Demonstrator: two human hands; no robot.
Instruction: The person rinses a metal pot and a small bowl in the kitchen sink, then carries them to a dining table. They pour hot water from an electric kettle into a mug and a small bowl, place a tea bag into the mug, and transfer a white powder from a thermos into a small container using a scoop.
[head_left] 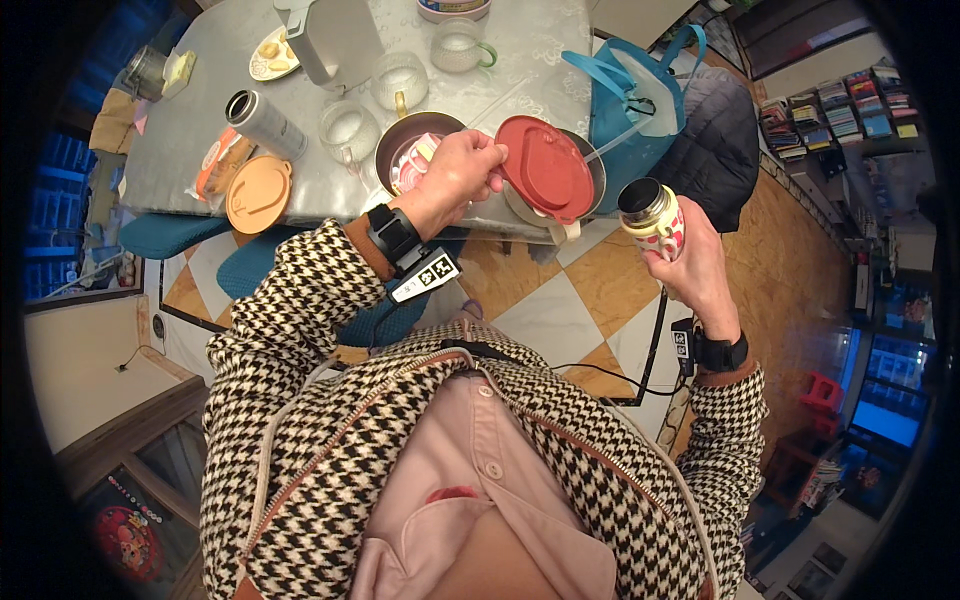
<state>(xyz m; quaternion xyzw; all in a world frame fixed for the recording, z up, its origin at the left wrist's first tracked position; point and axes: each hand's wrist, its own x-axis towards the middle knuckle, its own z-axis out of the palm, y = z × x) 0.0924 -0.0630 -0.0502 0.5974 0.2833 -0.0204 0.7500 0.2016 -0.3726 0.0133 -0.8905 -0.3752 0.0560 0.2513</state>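
My left hand (465,172) is closed, its thumb and fingertips pinching the left edge of a red round lid (545,168). The lid lies tilted over a pot (598,178) at the table's near edge, covering most of its mouth. Just left of that hand stands a brown-walled bowl (392,140), with a pink-and-white patterned thing (412,165) in it, partly hidden by the hand. Off the table at the right, my right hand (695,265) is wrapped around a small patterned vacuum flask (660,225), its dark top facing up and its metal neck showing.
Glass mugs (349,130), a white tumbler (268,125), an orange lid (259,194), a bread bag (222,163), a grey jug (335,45) and a plate of food (273,55) stand on the table. A teal bag (630,95) and dark jacket (708,140) are beyond the pot. Blue chairs (180,234) sit below the edge.
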